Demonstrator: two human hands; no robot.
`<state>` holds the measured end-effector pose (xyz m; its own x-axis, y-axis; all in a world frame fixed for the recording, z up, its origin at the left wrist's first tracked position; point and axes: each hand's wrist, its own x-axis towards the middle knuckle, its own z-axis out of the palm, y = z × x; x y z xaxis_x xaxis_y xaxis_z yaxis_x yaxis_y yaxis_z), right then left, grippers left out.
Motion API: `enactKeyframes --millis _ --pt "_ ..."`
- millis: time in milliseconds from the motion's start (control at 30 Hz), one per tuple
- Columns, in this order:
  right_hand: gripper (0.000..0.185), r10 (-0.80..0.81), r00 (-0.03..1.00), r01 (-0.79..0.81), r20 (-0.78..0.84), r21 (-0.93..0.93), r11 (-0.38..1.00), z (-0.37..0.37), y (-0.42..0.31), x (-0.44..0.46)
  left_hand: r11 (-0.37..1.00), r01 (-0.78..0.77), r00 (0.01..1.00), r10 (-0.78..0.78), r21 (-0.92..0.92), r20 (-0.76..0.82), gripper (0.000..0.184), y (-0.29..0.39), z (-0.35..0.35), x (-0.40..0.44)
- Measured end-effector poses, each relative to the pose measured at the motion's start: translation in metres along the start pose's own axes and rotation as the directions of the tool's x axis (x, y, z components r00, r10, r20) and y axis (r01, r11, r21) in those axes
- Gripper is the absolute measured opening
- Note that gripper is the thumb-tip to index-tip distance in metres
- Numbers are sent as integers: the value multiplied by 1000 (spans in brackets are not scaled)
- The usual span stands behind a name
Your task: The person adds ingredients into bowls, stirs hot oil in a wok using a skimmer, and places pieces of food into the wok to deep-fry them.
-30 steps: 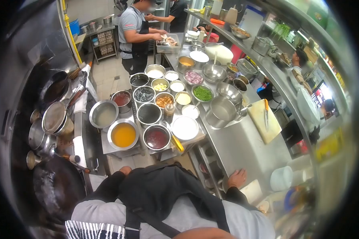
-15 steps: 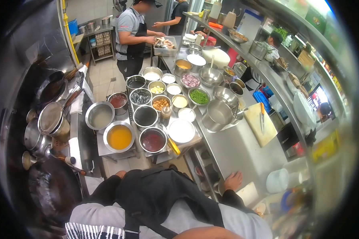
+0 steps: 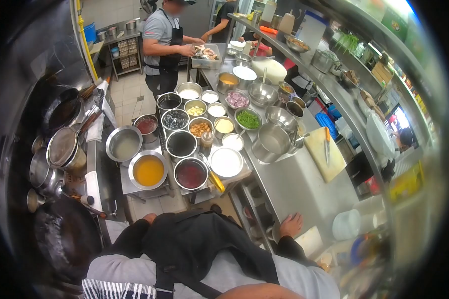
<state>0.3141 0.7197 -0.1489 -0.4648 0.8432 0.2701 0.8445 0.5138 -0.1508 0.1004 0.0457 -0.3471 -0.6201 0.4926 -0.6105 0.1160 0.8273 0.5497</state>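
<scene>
Right hand (image 3: pixel 291 225) is resting on table (image 3: pixel 287 179), fingers extending, empty; flat palm likely bracing best; left hand (image 3: pixel 149 218), fingers hiding, state unclear

Between seven and eight o'clock, a black cloth apron (image 3: pixel 184 244) partly hides the bare left hand (image 3: pixel 149 218); at twelve, the top edge crops a black-shirted co-worker (image 3: pixel 225 24); past three, a yellow boxy shape (image 3: pixel 406 182) is blurred.
</scene>
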Motion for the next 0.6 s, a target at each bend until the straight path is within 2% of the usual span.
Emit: enactKeyframes --millis 67,133,233,300,367,467,567,600 --pt "50 -5 1000 5 -20 -5 1000 1 -1 0 998 -41 999 41 -37 0 36 -5 1 2" --pt "50 -3 1000 3 -23 -3 1000 1 -1 0 986 -83 996 86 147 -12 36 -2 0 4" --pt "50 -4 1000 3 -17 -7 1000 -2 -5 3 999 -13 999 16 48 -46 37 -13 4 6" --pt "49 -9 1000 10 7 -29 1000 -5 -1 1 999 49 999 -49 15 0 38 -19 6 10" --pt "49 -8 1000 8 -11 -22 1000 -2 -3 3 990 129 992 -129 -54 -9 46 1 -4 1" --pt "49 -11 1000 10 -10 -34 999 -1 -2 4 995 96 995 -97 -5 -39 46 -5 -1 9" --pt "50 -19 1000 18 -6 -40 999 -2 -2 3 993 111 994 -110 40 -5 47 9 -9 2" --pt "50 -15 1000 15 -3 -46 999 -2 -3 4 995 96 995 -96 16 -28 39 7 -7 -1"
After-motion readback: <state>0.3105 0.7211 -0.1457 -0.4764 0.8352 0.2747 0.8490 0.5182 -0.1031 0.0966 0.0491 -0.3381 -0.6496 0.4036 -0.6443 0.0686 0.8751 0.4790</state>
